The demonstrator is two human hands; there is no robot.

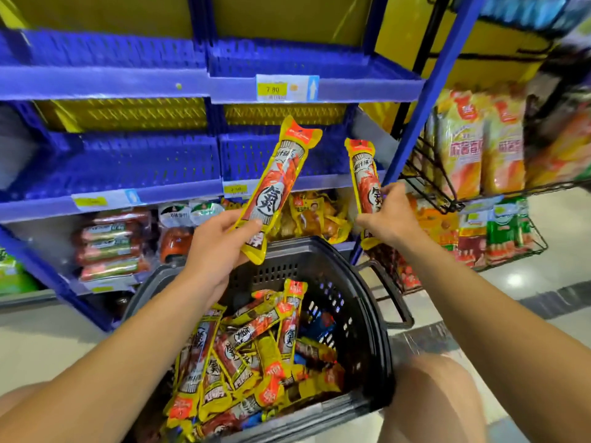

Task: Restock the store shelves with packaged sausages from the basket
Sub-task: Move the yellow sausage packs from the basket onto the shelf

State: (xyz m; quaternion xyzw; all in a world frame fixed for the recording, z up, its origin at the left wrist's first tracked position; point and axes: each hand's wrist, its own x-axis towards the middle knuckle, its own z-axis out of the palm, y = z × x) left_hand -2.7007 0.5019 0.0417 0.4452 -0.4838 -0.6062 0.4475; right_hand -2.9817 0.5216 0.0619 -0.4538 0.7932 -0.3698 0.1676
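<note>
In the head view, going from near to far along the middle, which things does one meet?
Basket of sausage packs → left hand holding a pack → middle blue shelf → price label on the upper shelf.

Two yellow-red sausage packs (277,183) (364,183) held near-upright before the empty blue shelf (121,161). More packs (243,353) heaped in the black basket (361,302).

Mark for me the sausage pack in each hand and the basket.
left-hand sausage pack (275,183), head view, middle of the wrapper
right-hand sausage pack (365,180), head view, wrapper above the fingers
basket (367,302), head view, right side wall
</note>
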